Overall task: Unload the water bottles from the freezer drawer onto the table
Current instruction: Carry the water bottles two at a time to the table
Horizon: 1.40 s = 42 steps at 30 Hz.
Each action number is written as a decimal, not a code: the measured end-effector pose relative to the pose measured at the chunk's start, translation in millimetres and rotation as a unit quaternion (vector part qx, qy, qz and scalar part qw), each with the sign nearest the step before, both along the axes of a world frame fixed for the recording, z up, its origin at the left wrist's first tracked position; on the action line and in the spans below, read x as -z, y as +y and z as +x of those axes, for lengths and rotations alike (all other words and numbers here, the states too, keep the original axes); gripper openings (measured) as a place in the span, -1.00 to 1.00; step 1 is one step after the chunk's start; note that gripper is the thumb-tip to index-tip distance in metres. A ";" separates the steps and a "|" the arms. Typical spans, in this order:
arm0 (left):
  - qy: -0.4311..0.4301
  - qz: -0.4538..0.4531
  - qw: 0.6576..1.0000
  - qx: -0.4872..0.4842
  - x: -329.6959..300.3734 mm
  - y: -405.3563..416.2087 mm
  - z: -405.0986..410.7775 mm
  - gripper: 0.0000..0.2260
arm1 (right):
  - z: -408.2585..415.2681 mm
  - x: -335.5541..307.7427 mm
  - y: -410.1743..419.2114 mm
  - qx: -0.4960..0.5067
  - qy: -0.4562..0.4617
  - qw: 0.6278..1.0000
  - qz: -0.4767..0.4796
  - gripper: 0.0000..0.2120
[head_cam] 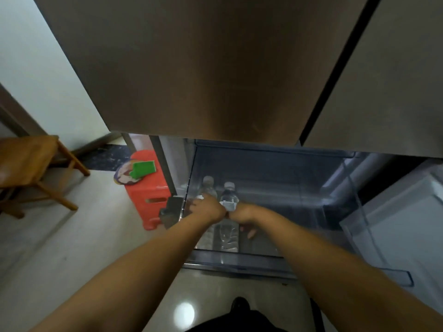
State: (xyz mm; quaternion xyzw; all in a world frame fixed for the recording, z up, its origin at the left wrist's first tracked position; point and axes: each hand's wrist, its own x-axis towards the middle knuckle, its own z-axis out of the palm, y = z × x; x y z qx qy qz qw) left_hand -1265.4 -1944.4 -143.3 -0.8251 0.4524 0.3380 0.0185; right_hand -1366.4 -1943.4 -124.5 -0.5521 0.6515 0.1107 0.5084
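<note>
Down below the big brown fridge doors (203,68), the freezer drawer (239,259) is pulled out toward the person, and both arms reach straight in at about 12 o'clock. Two water bottles sit in the drawer's left part, side by side, long axes running front to back, caps pointing away at 12 o'clock. So the lift looks like a straight pull up and back toward the body, no twisting needed. The left hand (206,208) is on the left bottle (208,188), fingers curled over its shoulder from what I can see, looks like a proper grip. The right hand (242,214) is over the middle of the right bottle (229,200), with fingers wrapping under it on the far side, so I'd call that a grip too, though it's blurry. Each hand is nearest its own bottle, wrists almost touching. No bench visible at all; there's only a wooden stool (26,161) at 9 o'clock and a red plastic stool (148,197) just left of the drawer.
</note>
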 end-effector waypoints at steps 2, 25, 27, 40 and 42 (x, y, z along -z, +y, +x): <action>-0.005 0.000 1.000 -0.004 2.7 -3.4 1.3 -0.36 | 4.0 10.0 -1.3 0.015 -0.003 1.000 0.013 -0.59; 0.156 -0.032 0.984 -0.074 23.6 -8.1 9.8 -0.18 | -81.3 32.7 -19.9 0.144 -0.106 0.983 0.041 -0.57; 0.178 -0.007 0.981 -0.076 30.4 -9.5 9.1 -0.13 | -86.1 32.8 -19.1 0.157 -0.118 0.980 0.042 -0.56; 0.293 0.071 0.951 -0.068 13.2 -13.4 7.5 -0.59 | -123.2 24.5 -22.1 0.315 -0.287 0.902 0.061 -0.70; 0.310 0.078 0.946 -0.052 5.9 -15.1 0.9 -0.54 | -126.5 17.2 -23.9 0.341 -0.319 0.882 0.061 -0.76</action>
